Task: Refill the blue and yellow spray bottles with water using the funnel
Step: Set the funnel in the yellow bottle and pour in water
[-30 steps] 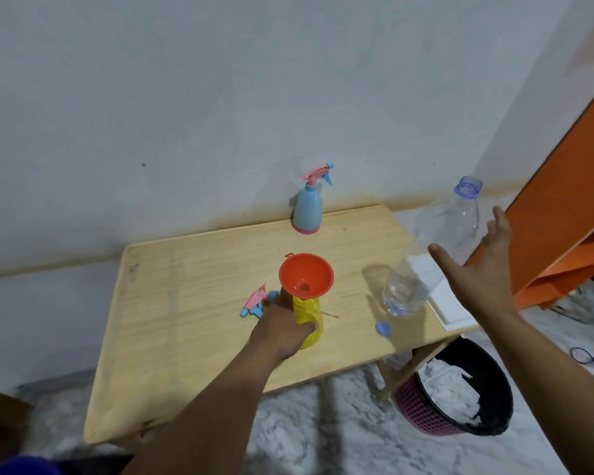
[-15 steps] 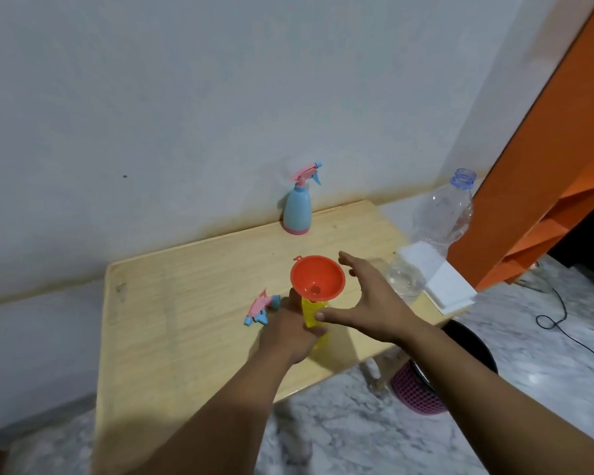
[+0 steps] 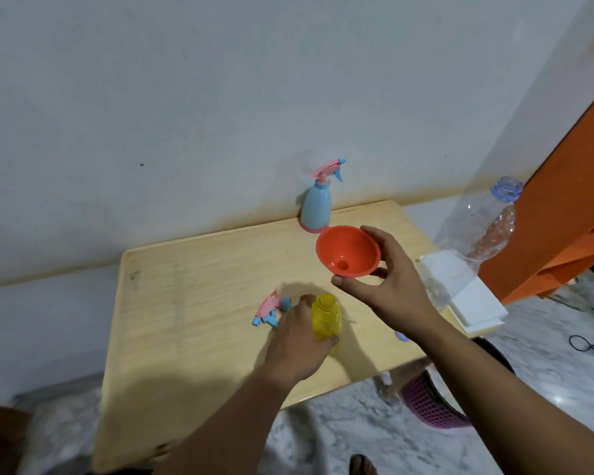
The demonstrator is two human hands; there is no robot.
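The right hand (image 3: pixel 384 286) has its grip clamped on the orange funnel (image 3: pixel 347 251), held clear of the open yellow spray bottle (image 3: pixel 325 317) (left hand (image 3: pixel 300 341) gripping it); the blue spray bottle (image 3: pixel 317 209), at twelve o'clock, is capped, so capping apparently remains.

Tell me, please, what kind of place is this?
Probably a room in a home, not a workshop: a small wooden table stands against a plain white wall, on a marble-patterned floor, with a pink waste basket beside it.

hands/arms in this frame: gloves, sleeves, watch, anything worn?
Nothing worn that shows. The left hand and right hand are bare, no gloves, rings or watch visible. Both forearms are bare to the frame edge; no sleeve in view. No markings or cables on them.
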